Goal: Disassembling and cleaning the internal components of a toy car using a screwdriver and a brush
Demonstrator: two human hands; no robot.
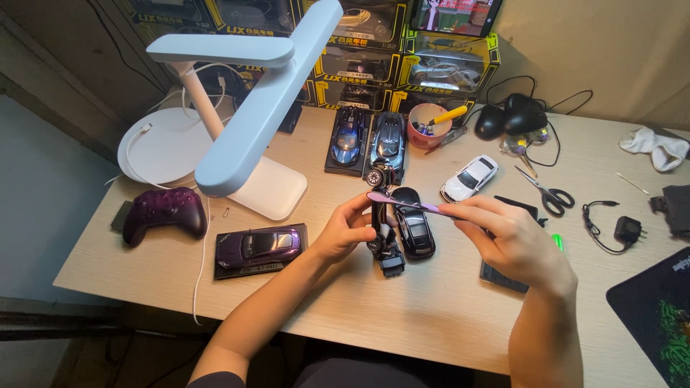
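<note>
Model car chassis under hand work at the desk.
Left hand (350,231) gripped the upended black chassis (381,223) above the desk (402,316); right hand (512,241) pinched a thin purple tool (406,203) against it. Prying appeared underway; steady leverage judged necessary next.

Glossy black model chassis (381,230), matt wood-grain desk (402,309), smooth plastic lamp (259,122).

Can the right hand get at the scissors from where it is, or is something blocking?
Probably yes: the scissors lie on open desk just beyond the right hand, but its grip holds a purple strip.
</note>
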